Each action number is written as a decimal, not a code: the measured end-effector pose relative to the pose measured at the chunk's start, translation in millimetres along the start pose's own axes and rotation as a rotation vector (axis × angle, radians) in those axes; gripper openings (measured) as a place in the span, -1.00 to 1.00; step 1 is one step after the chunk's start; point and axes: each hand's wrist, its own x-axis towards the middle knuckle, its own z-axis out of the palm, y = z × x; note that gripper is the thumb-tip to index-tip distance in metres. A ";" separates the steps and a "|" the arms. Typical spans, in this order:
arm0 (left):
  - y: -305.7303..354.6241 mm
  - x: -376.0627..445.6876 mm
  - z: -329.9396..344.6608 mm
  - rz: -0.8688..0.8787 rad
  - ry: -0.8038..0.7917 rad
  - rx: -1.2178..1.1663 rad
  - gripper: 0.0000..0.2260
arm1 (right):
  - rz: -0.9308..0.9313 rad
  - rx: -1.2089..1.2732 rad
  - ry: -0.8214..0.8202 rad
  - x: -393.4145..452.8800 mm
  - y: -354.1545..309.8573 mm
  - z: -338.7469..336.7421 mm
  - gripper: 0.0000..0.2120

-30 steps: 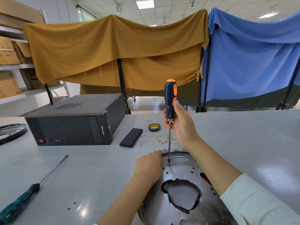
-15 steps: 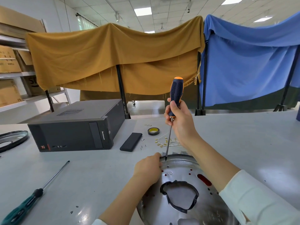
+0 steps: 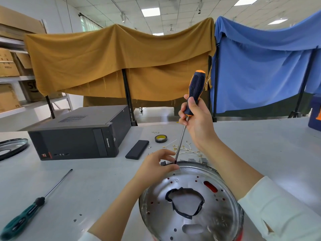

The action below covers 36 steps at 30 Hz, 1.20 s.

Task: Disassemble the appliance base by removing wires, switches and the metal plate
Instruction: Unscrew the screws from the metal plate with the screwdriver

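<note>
In the head view, the appliance base (image 3: 191,202), a round shiny metal plate with small holes, a red slot and a central opening edged in black tape, sits at the near edge of the grey bench (image 3: 86,185), right of centre. The left hand (image 3: 156,166) rests on the far left rim of the base, its fingers (image 3: 169,166) curled over the edge and gripping it. The right hand (image 3: 198,122) is raised above and beyond the base, fingers clamped around the lower part of the black-and-orange screwdriver (image 3: 194,94). The tool leans with its handle up and to the right; its shaft runs down and left to a tip that meets the far rim just beside the left fingertips. Whether the tip is seated in a screw cannot be told.

Just beyond the base lie loose pale wires with yellow terminals (image 3: 184,149) and a few small grey parts. Farther off are a roll of black tape (image 3: 161,138) and a flat black block (image 3: 137,149). A black computer case (image 3: 81,133) stands to the far left, and a green-handled screwdriver (image 3: 33,205) lies on the near left of the bench. A dark ring (image 3: 12,146) lies at the left edge. Mustard and blue cloths hang behind.
</note>
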 end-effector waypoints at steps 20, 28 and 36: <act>-30.9 -10.8 -56.3 0.047 0.165 0.212 -0.84 | 0.475 -0.641 -0.516 -21.3 -20.1 -34.4 -0.64; -56.4 -5.2 -51.0 -0.111 0.303 0.062 -0.85 | 0.373 -0.553 -0.475 -11.8 -0.5 -63.1 -0.78; -88.8 10.8 -36.3 -0.305 0.340 0.095 -0.92 | 0.288 -1.162 -0.666 -18.7 69.3 -103.8 -0.70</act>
